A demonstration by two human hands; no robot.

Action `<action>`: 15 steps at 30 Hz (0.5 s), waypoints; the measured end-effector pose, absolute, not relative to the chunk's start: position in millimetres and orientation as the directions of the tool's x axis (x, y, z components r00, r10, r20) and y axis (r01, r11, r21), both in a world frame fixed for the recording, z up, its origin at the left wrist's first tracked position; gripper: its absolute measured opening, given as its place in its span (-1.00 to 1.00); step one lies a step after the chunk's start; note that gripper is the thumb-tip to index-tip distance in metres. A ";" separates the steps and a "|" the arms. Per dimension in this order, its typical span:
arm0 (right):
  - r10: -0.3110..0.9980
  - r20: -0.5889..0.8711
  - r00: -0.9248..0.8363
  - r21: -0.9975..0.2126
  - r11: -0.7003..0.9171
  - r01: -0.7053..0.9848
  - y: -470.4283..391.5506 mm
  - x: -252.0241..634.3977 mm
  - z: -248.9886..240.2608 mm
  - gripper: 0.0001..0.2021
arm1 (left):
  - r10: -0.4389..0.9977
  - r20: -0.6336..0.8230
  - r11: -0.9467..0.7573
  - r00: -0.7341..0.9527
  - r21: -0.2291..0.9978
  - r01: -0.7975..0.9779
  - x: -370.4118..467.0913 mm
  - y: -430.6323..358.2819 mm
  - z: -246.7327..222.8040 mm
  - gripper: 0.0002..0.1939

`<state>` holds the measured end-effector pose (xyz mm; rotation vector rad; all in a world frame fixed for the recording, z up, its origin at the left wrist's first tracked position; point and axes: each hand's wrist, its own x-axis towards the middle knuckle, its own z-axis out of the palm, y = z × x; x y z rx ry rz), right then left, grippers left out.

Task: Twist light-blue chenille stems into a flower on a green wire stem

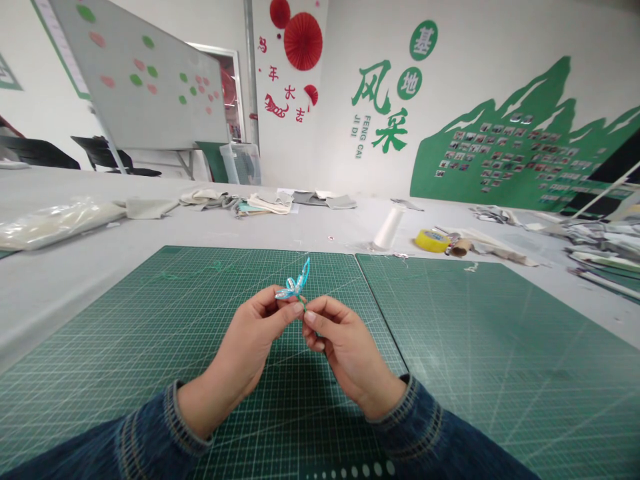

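Note:
A small blue beaded flower (295, 287) with white beads along its petals is held up between both hands, over the green cutting mat (200, 320). My left hand (257, 327) pinches it near the base of the petals with thumb and forefinger. Just below the petals, the thumb and forefinger of my right hand (343, 340) are closed on its thin green stem (302, 303). The fingertips of the two hands nearly meet, and they hide most of the stem.
A second cutting mat (480, 320) adjoins on the right. Beyond the mats are a white thread cone (389, 227), a yellow tape roll (432, 241) and a cardboard tube (461, 247). Fabric pieces (270, 202) lie along the back, with a plastic-wrapped bundle (55, 223) at left.

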<state>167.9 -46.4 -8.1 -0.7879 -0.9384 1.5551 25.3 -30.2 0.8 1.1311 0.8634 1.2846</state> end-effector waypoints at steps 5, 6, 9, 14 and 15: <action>0.989 0.008 -0.146 -0.899 -0.057 -0.435 -45.9 166.7 -9.6 -0.82 | 0.988 0.096 -0.061 0.122 0.964 -0.260 25.1 -30.9 0.8 -0.91; 0.990 0.012 -0.138 -0.903 -0.049 -0.428 -45.9 166.5 -9.5 -0.82 | 0.989 0.091 -0.058 0.120 0.964 -0.259 25.1 -30.7 0.6 -0.91; 0.992 0.026 -0.120 -0.914 -0.025 -0.404 -46.4 166.0 -8.4 -0.83 | 0.989 0.090 -0.057 0.116 0.963 -0.262 24.8 -30.1 0.3 -0.91; 0.977 0.000 -0.214 -0.890 -0.098 -0.446 -47.5 166.9 -5.8 -0.82 | 0.984 0.106 -0.056 0.143 0.947 -0.317 22.9 -29.8 0.8 -0.93; 0.967 -0.015 -0.254 -0.876 -0.135 -0.462 -47.6 167.3 -5.7 -0.82 | 0.983 0.101 -0.046 0.154 0.944 -0.328 22.6 -30.1 0.8 -0.93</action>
